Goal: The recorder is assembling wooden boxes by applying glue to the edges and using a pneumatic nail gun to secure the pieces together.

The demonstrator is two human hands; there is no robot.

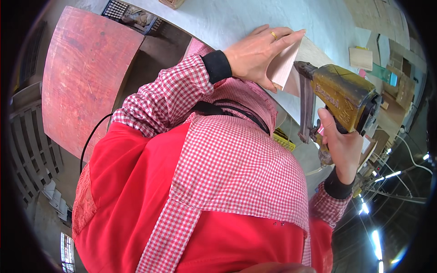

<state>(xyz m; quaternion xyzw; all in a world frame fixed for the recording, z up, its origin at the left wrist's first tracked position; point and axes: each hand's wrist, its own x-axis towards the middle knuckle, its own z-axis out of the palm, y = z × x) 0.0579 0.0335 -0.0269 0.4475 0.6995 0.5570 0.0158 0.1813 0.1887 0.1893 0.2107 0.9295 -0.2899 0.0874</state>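
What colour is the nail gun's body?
The nail gun's body is dull brownish yellow, seen best in the head view.

Lg red panel, L; blk crate nr its far corner; lit tubes, R.

1. Left hand: gold ring on one finger.
2. Black cuffs at both wrists, just behind left hand and right hand.
3. Red-white checked sleeves, next behind the cuffs.
4. Red top, further back from the grip; lacy patch, left shoulder.
5. Checked apron over it, matching the sleeves.
6. Black strap, nearer the grip; thin black cable beside left upper arm.
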